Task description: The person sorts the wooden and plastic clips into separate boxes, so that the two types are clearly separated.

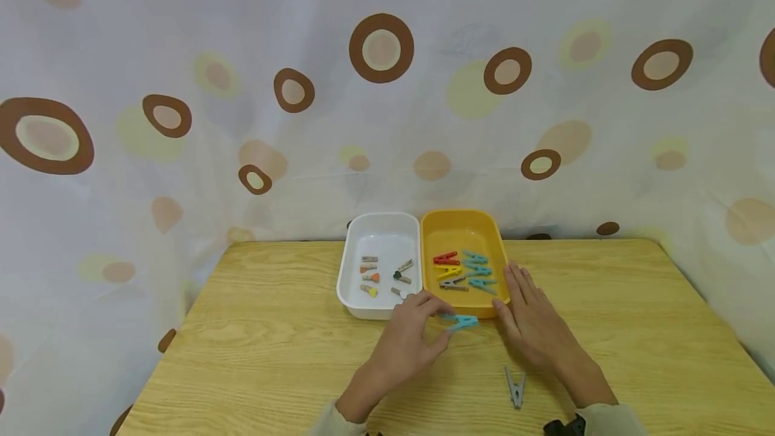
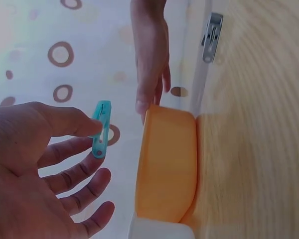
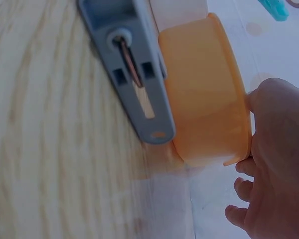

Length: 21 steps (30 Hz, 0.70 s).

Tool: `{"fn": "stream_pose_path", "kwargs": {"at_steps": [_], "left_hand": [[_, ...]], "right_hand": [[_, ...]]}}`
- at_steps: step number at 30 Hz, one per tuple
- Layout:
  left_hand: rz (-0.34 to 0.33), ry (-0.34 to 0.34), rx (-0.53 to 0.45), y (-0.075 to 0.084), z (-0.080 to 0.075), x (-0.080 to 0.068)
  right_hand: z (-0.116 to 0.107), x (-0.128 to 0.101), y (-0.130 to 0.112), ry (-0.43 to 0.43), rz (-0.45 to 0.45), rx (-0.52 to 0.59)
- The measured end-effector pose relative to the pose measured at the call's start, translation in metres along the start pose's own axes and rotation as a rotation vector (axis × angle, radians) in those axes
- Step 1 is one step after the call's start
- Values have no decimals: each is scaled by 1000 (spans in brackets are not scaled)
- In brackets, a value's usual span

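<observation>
While both hands sit at the near edge of the trays, the scene reads as below;
left hand (image 1: 407,332): thumb and fingertips pinch a teal clothespin (image 1: 461,321); other fingers spread loosely, seen in the left wrist view (image 2: 45,184)
teal clothespin: held just above the table, right in front of the yellow tray's near wall; lies roughly level, pointing right; in the left wrist view (image 2: 100,128) it is gripped at one end
right hand (image 1: 533,325): fingers straight and flat, holding nothing; fingertips touch the near right corner of the yellow tray (image 1: 460,222); palm down on the table
yellow tray: holds several plastic pegs, red, yellow, grey and teal ones; touches the white tray along one side
white tray (image 1: 378,221): left of the yellow one; holds small wooden clips with coloured hearts, scattered
grey clothespin (image 1: 515,387): lies flat on the wooden table (image 1: 254,355), near the right wrist, well apart from the trays; looms large in the right wrist view (image 3: 127,64)
backdrop: spotted curtain (image 1: 381,86) behind the table
</observation>
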<state>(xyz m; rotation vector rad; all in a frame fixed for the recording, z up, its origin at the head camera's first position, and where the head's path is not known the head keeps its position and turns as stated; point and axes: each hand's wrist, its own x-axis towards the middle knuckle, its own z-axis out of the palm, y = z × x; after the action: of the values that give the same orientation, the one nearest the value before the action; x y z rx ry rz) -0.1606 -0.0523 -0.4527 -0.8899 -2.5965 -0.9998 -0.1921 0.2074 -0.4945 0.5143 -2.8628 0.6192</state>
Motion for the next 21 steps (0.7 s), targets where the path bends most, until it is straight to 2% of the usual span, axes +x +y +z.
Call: {"fn": "stream_pose_path", "kwargs": {"at_steps": [7,13,17,21], "left_hand": [[27,40,-14,-9,-5,16],[3,56,-50,-14,-9,34],[8,73,-39,-19,-9,45],[-9,63,-30,-23,-7,55]], "right_hand": [[-2,0,-1,-3,2,-2],[-1,0,-1,-13,6,-6],[0,0,-1,-13,2,-8],[0,0,0,-12,1,-9]]}}
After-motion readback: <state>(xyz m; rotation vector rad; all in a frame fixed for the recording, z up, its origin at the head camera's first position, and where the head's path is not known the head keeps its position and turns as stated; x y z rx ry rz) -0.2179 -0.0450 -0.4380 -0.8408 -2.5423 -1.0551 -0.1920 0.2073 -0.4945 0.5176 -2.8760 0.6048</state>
